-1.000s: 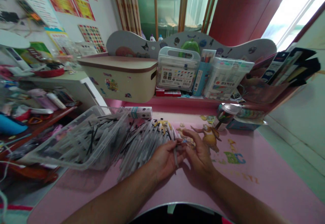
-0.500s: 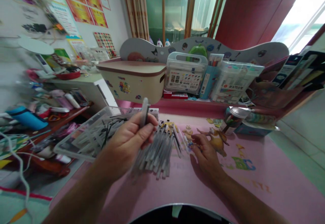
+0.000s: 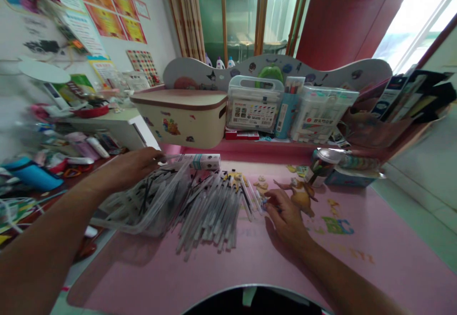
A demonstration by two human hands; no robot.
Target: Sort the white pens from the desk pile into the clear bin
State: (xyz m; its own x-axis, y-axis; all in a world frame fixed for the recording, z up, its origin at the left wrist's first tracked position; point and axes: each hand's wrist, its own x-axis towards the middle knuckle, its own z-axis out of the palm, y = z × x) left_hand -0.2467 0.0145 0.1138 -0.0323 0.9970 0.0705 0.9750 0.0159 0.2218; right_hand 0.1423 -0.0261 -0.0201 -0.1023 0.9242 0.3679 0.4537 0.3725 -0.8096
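My left hand is at the far rim of a clear plastic box, its fingers closed on the edge. Inside the box lie many slim grey and black pens or refills. Right of it, a bunch of slim grey pens with dark tips lies fanned on the pink desk. A few thin, pale pens lie beside the bunch. My right hand rests on the desk next to them, fingers curled round a small bluish thing that I cannot make out.
Behind the bunch lies a white printed carton. A cream lidded bin, a marker case and a second pen case stand on the shelf. At the right are a clear jar and a blue box.
My left hand has moved left from above the bunch to the box rim, and the pen seen in it no longer shows. The box has shifted rightward. My right hand stays nearly still.
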